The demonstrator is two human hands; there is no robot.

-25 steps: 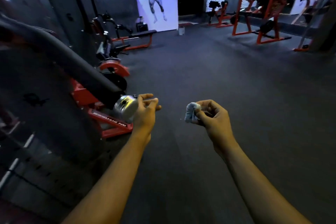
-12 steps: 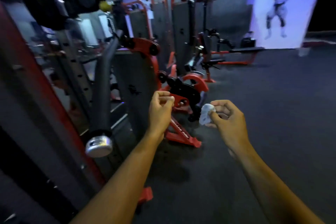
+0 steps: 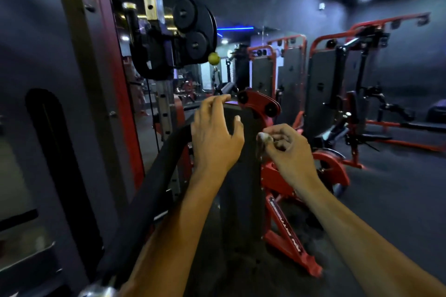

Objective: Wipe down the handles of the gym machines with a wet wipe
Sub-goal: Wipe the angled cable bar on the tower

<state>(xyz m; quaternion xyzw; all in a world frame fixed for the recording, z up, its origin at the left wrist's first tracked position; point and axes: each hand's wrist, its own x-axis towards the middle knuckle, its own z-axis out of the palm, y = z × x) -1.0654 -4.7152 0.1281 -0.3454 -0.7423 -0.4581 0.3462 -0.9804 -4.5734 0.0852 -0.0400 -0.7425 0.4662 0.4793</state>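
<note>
**Wipe ready, handle off to the left**

The right hand (image 3: 287,149) pinches a balled wet wipe (image 3: 263,137) in curled fingers. The left hand (image 3: 214,135) hovers with fingers spread, gripping nothing. The padded handle (image 3: 154,190) runs diagonally from lower left up toward the left hand, which is nearer it. The lettering on the red frame (image 3: 287,231) is too blurred to read.

The long handle (image 3: 154,190) wears a matt black foam-like sleeve and ends in a shiny metal cap (image 3: 97,290). Machine frames (image 3: 287,236) are glossy red painted metal. The wet wipe (image 3: 263,137) looks like soft, crumpled white cloth, and the floor (image 3: 386,212) is dull, dark and finely textured
</note>
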